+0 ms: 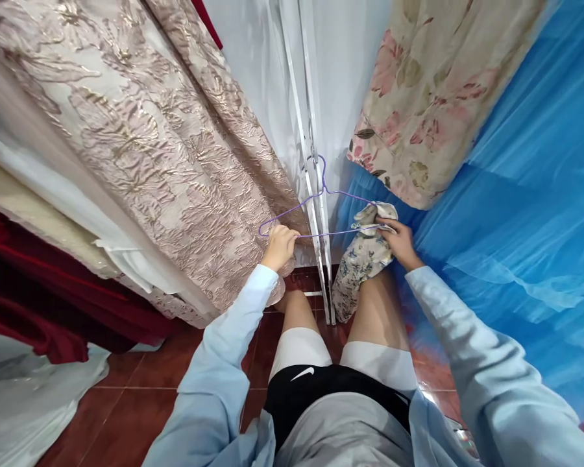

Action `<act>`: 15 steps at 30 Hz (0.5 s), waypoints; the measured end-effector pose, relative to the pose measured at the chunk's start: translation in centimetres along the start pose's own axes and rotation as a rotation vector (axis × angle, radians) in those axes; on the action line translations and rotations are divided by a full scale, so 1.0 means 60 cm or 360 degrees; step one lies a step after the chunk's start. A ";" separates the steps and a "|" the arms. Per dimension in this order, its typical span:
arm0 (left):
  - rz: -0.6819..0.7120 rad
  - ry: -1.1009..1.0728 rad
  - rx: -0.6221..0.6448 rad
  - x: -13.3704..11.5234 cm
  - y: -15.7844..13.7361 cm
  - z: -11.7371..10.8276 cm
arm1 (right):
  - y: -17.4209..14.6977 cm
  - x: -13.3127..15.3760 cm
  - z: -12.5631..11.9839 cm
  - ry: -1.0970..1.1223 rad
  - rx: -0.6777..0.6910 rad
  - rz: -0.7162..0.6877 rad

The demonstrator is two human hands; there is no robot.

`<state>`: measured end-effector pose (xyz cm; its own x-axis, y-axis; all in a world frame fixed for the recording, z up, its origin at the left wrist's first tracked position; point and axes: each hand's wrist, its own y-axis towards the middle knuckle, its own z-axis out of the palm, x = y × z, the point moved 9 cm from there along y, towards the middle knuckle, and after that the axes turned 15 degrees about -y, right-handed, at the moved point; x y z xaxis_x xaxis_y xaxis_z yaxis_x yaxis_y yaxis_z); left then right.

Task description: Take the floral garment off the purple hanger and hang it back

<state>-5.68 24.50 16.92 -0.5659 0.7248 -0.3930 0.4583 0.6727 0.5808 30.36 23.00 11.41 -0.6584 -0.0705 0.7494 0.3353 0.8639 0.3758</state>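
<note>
A thin purple clothes hanger [324, 233] is held level in front of my legs, its hook near the white metal rack post. My left hand [282, 246] is closed around the hanger's left end, on the bottom bar. At the right end, my right hand [400, 241] pinches a floral garment [363, 259] with small blue and yellow flowers on white. The top of that cloth is bunched around the hanger's right corner, and the rest hangs down beside my right leg. The fingertips of my right hand are partly hidden by the cloth.
A white rack post [316, 220] stands ahead between my hands. Pink-gold brocade gowns [175, 149] and dark red fabric [39, 292] hang on the left. A cream dress with pink flowers [428, 110] and blue tulle [520, 214] hang on the right. Red tiles [141, 408] cover the floor.
</note>
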 end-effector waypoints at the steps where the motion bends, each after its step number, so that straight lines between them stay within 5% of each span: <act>1: 0.0020 -0.0028 -0.0019 -0.002 -0.002 -0.003 | -0.019 -0.015 -0.009 0.0188 -0.0084 0.0072; 4: 0.0103 -0.0125 -0.0171 -0.031 -0.021 -0.009 | -0.086 -0.047 -0.011 0.0321 -0.0030 0.0365; 7: 0.0233 -0.0252 -0.0185 -0.094 -0.053 0.013 | -0.161 -0.001 0.045 0.0163 0.0796 0.0286; 10: 0.0385 -0.0452 0.0269 -0.172 -0.083 0.088 | -0.257 0.107 0.083 0.0038 0.1655 -0.0181; 15: 0.0213 -0.0884 0.1098 -0.219 -0.141 0.226 | -0.362 0.266 0.054 0.0222 0.2362 -0.0746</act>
<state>7.17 11.33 7.52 -0.1468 0.6506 -0.7451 0.9081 0.3874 0.1593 10.38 4.72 13.43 -0.4161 -0.4357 0.7981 -0.8697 0.4470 -0.2094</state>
